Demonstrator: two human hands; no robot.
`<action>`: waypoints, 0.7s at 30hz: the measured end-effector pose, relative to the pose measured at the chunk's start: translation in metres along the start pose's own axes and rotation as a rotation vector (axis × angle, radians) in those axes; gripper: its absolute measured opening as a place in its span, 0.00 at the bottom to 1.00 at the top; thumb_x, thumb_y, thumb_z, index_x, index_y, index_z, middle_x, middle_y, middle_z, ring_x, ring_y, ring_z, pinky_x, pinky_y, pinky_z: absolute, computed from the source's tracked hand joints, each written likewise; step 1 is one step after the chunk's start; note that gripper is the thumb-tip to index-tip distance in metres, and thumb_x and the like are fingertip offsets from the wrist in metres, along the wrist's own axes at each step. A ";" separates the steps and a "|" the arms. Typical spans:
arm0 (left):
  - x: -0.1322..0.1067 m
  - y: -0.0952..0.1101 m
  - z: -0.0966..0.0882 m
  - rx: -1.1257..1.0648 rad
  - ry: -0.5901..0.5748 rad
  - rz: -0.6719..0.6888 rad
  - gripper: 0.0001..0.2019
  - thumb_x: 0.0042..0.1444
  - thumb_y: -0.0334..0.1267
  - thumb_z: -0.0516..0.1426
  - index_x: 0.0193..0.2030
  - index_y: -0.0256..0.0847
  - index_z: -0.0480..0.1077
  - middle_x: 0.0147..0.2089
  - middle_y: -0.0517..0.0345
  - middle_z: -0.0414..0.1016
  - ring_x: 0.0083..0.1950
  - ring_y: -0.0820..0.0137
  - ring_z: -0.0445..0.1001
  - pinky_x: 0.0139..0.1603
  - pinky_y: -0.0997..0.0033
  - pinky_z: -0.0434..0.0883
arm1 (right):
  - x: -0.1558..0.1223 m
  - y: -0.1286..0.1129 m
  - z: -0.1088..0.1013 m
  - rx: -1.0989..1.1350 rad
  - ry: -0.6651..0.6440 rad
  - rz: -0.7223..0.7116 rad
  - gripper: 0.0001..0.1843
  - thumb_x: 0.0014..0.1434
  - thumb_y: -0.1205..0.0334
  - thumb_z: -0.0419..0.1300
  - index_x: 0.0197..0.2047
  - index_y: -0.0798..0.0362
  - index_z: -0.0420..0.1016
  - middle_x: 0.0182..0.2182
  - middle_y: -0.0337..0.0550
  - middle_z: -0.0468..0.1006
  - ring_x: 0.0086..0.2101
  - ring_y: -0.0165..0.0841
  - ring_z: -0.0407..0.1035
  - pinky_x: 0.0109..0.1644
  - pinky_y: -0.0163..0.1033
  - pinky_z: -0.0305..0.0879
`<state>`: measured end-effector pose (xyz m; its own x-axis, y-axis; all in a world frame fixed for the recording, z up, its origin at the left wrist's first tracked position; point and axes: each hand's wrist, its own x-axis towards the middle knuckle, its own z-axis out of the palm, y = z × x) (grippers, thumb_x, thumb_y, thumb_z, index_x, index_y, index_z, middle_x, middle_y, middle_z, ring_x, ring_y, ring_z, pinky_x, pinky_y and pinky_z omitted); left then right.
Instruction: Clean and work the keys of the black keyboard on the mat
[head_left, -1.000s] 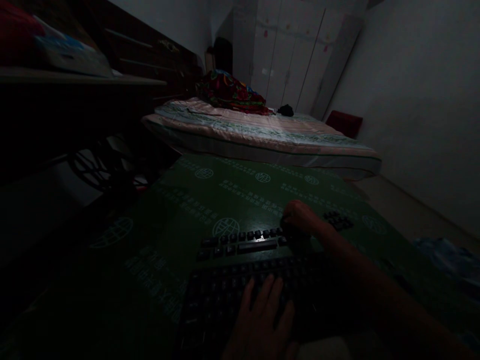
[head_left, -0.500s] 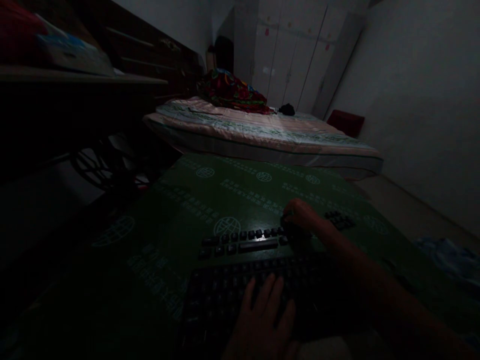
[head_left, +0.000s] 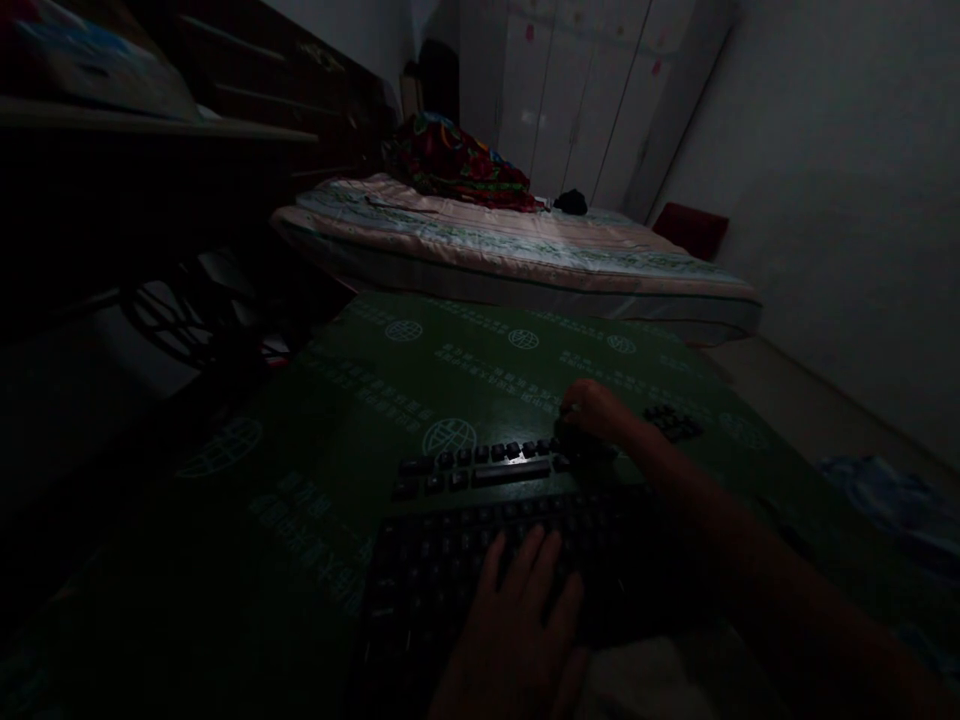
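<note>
A black keyboard (head_left: 420, 580) lies on the green printed board (head_left: 315, 420). My left hand (head_left: 517, 610) rests on it, fingers stretched out over the keys. Beyond the keyboard, loose black keycaps (head_left: 465, 455) stand in rows, with a long space bar keycap (head_left: 512, 472) in the nearer row. My right hand (head_left: 596, 410) is at the right end of these rows, its fingers bent and pressed together. What they hold, if anything, is hidden in the dark. Right of that hand sits another cluster of keycaps (head_left: 673, 422).
Past the board stands a bed (head_left: 495, 245) with a red patterned blanket (head_left: 465, 165). A dark shelf (head_left: 187, 125) is at the left, above a wheel-shaped metal frame (head_left: 176, 315). Bluish cloth (head_left: 885, 490) lies at the right. The room is very dim.
The view has shifted slightly, so everything sits a little higher and further left. My left hand stays on the keyboard, and my right hand stays by the keycap rows.
</note>
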<state>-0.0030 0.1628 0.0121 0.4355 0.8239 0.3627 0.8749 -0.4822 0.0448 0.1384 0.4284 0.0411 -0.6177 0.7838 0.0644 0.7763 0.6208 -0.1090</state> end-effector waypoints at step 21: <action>0.005 0.004 -0.006 -0.106 -0.040 -0.039 0.19 0.63 0.47 0.51 0.57 0.41 0.66 0.62 0.43 0.64 0.64 0.53 0.61 0.61 0.44 0.56 | -0.182 -0.048 0.009 0.273 0.478 -0.360 0.07 0.57 0.70 0.58 0.39 0.54 0.73 0.47 0.54 0.75 0.55 0.44 0.65 0.51 0.54 0.71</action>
<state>0.0016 0.1635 0.0199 0.4116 0.8529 0.3212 0.8649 -0.4766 0.1573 0.2123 0.2557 0.0260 -0.6600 0.4886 0.5706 0.4330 0.8681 -0.2426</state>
